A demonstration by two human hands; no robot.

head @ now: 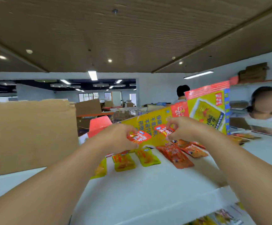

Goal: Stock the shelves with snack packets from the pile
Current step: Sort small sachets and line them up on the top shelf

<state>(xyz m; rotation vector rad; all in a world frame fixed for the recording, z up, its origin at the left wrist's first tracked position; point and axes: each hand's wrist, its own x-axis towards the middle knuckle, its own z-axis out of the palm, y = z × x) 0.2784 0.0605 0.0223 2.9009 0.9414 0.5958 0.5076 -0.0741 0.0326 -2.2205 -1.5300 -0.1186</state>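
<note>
A small red snack packet (139,137) is pinched by one end between the thumb and fingers (130,132) of the left hand (115,137). A second red packet (163,130) is pinched likewise by the right hand (182,129). Both are held clear above the white shelf (148,189), near each other. This light end-grip is judged to keep each printed face readable and each packet ready to be laid flat.

At six o'clock from the hands, yellow-green packets (124,162) are laid side by side. Orange-red packets (175,155) are fanned at four o'clock, so the stock appears to be sorted by colour. A yellow display carton (150,124) is propped behind at twelve o'clock, and a cardboard box (28,135) stands at nine o'clock. The held pair is judged to be bound for the orange-red group.
</note>
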